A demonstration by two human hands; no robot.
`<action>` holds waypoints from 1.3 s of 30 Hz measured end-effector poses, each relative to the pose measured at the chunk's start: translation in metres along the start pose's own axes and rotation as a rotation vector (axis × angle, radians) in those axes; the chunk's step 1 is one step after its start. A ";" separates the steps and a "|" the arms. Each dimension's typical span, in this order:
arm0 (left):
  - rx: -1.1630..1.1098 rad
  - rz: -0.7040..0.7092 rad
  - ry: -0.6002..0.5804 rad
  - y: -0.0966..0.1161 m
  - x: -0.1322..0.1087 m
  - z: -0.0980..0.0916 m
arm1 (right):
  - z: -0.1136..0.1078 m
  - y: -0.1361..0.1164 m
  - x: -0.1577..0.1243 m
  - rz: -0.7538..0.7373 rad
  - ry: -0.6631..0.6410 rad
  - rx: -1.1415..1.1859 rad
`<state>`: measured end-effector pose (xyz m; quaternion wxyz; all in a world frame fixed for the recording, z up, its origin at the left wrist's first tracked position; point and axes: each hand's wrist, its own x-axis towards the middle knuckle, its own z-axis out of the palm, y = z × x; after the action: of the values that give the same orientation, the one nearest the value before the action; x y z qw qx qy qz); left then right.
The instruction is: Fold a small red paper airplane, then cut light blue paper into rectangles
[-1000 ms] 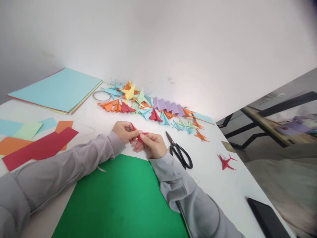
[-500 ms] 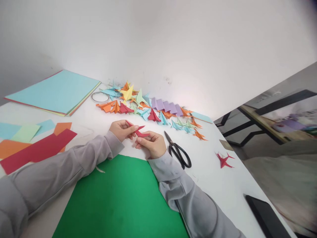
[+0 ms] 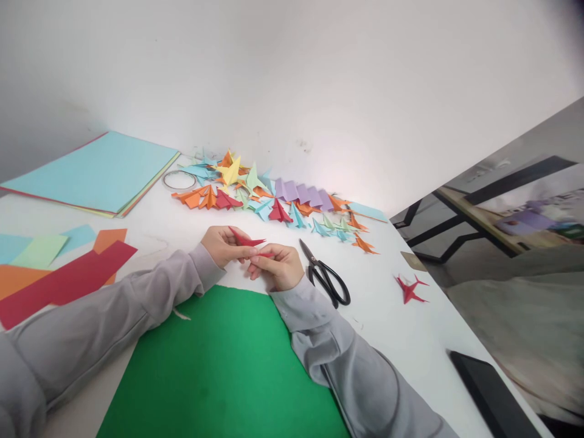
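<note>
As hands [image 3: 285, 267] meet, red paper [image 3: 249, 241] pinched

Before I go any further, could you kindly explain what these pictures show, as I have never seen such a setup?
There is no machine here: a person works with two bare hands, the left hand and the right hand. One camera, worn on the head, looks forward and down. Between them, the fingertips hold a small piece of folded red paper.

On the white table, a green sheet lies nearest the person. Scissors lie beside the right hand. Loose paper pieces and large stacked sheets are to the left, and many colourful folded shapes are gathered near the wall.
</note>
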<state>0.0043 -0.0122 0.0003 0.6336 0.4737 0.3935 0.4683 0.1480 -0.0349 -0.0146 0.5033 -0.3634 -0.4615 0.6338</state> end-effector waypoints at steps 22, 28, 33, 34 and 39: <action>-0.009 0.032 -0.077 0.004 -0.002 0.004 | 0.002 0.004 -0.002 -0.228 0.140 -0.149; 0.053 0.003 -0.160 0.007 -0.004 0.003 | 0.005 0.001 -0.005 -0.357 0.159 -0.279; 0.105 -0.019 -0.238 0.004 -0.003 -0.002 | 0.005 -0.006 -0.008 -0.339 0.129 -0.308; 0.103 -0.022 -0.243 0.004 -0.003 -0.002 | 0.006 -0.007 -0.008 -0.320 0.120 -0.307; 0.062 -0.041 -0.248 0.007 -0.005 -0.001 | 0.007 -0.011 -0.010 -0.282 0.103 -0.295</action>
<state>0.0008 -0.0158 0.0067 0.6717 0.5393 0.3361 0.3808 0.1468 -0.0454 -0.0015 0.5513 -0.3970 -0.5691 0.4633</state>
